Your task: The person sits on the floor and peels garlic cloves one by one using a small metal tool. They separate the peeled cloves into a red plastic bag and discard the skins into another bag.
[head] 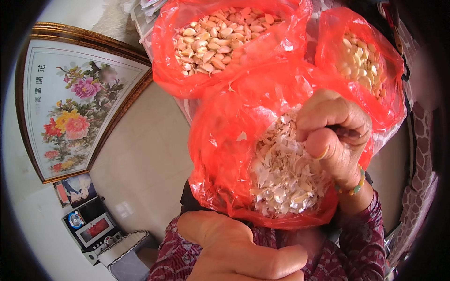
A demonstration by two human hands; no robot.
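Observation:
My right hand [334, 137], with a beaded bracelet [360, 181] at its wrist, hovers over a red plastic bag [225, 151] holding a heap of dry garlic skins [281, 179]. Its fingers are curled with the thumb close to the index finger; whether something small is between them is hidden. Large and close to the camera, my left hand [239, 251] is at the bottom, below the bag's near edge. Its thumb points left, its fingers bend right, and its lower part is cut off by the frame. Nothing held shows in it.
A larger red bag [165, 77] of garlic cloves [211, 45] stands behind. Another red bag [393, 102] with paler, peeled-looking cloves [364, 66] is at the right. To the left are a framed flower picture [77, 119], the tiled floor [140, 151] and a black-and-silver device [93, 228].

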